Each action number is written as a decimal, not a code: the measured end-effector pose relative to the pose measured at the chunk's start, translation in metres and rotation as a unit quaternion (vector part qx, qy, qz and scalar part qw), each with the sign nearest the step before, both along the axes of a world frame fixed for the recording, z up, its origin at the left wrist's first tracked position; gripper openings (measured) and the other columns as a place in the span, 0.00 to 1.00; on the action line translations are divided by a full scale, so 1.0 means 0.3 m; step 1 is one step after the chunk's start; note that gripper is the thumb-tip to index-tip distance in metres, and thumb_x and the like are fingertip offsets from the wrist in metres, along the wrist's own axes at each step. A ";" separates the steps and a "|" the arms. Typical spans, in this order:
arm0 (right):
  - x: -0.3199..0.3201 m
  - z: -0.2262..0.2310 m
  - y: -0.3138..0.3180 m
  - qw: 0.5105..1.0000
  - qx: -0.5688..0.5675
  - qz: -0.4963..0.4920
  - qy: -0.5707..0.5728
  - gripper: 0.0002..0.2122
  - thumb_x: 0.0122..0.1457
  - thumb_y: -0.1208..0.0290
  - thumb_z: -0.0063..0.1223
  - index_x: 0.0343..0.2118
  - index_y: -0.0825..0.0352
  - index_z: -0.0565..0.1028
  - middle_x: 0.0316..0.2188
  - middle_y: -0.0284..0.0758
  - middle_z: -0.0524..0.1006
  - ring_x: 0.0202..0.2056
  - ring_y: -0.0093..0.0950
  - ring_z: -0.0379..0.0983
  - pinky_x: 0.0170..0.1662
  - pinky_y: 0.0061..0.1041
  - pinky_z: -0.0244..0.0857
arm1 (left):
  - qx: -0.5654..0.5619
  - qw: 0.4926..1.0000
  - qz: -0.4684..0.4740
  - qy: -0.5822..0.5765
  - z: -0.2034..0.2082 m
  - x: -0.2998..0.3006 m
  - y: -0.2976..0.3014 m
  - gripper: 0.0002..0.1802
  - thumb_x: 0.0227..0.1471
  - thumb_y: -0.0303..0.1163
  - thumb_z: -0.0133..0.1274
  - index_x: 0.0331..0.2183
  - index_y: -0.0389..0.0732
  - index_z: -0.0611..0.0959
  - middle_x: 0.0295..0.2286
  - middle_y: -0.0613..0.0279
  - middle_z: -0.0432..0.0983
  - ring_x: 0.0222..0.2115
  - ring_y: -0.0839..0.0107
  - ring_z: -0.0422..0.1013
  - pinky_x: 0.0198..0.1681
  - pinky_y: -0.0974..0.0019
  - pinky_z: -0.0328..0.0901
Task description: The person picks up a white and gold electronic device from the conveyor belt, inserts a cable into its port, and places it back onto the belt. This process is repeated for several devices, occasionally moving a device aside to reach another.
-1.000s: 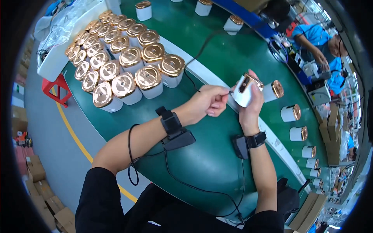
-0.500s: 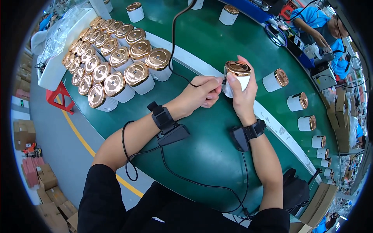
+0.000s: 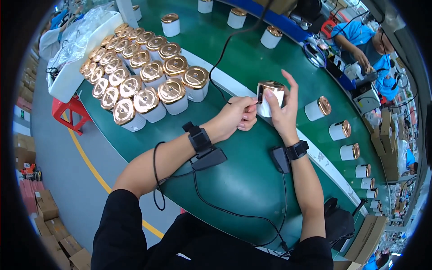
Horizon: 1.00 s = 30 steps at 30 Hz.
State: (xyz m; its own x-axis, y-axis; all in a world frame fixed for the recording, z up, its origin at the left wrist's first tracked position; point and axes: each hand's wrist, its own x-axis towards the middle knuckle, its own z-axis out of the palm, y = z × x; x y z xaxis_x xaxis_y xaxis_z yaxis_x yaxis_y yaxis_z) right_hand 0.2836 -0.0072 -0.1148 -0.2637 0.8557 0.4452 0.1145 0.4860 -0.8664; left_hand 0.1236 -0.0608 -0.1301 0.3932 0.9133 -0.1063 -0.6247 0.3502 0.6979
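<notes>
My right hand (image 3: 285, 118) holds a white ribbed canister with a shiny rose-gold top (image 3: 271, 84), just above the white rail. Its thumb presses the near side, one finger stands raised off it, and the others are partly hidden behind. My left hand (image 3: 237, 118) is closed in a pinch on the end of a black cable (image 3: 219, 63), right at a dark slot on the canister's left side. The fingertips cover the cable's tip, so whether it sits in the slot cannot be seen. Black straps with small boxes circle both wrists.
Rows of similar canisters (image 3: 147, 100) stand at left on the green table (image 3: 225, 180). A white rail (image 3: 315, 155) crosses it, with a line of single canisters (image 3: 317, 108) beyond. A red stool (image 3: 72, 114) stands left; a co-worker in blue (image 3: 360, 45) sits far right.
The canister has tilted, so its dark side slot shows more and its top less. One right-hand finger has lifted off it. The whole view has shifted slightly, and the single canisters appear displaced.
</notes>
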 end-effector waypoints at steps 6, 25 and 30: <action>0.128 0.024 0.186 0.954 0.114 -0.251 -0.121 0.20 0.53 0.62 0.64 0.41 0.66 0.65 0.43 0.43 0.71 0.44 0.29 0.69 0.45 0.31 0.63 | 0.008 1.000 0.028 -0.008 0.003 0.018 0.008 0.20 0.61 0.38 0.42 0.18 0.45 0.62 0.13 0.71 0.52 0.13 0.79 0.51 0.16 0.72 0.45; -0.155 -0.126 0.727 0.952 -0.037 -0.301 0.039 0.27 0.50 0.56 0.63 0.45 0.73 0.70 0.38 0.44 0.76 0.41 0.41 0.73 0.47 0.36 0.65 | -0.019 0.999 0.032 -0.003 -0.001 0.013 0.005 0.20 0.61 0.41 0.39 0.19 0.44 0.63 0.13 0.70 0.53 0.12 0.77 0.51 0.18 0.72 0.46; -0.147 -0.029 0.248 0.874 -0.319 0.143 0.338 0.21 0.62 0.55 0.45 0.48 0.69 0.68 0.37 0.40 0.75 0.37 0.34 0.75 0.44 0.30 0.69 | -0.044 0.995 0.063 -0.063 -0.017 -0.020 0.004 0.20 0.60 0.41 0.39 0.18 0.44 0.63 0.12 0.70 0.51 0.13 0.77 0.50 0.18 0.72 0.47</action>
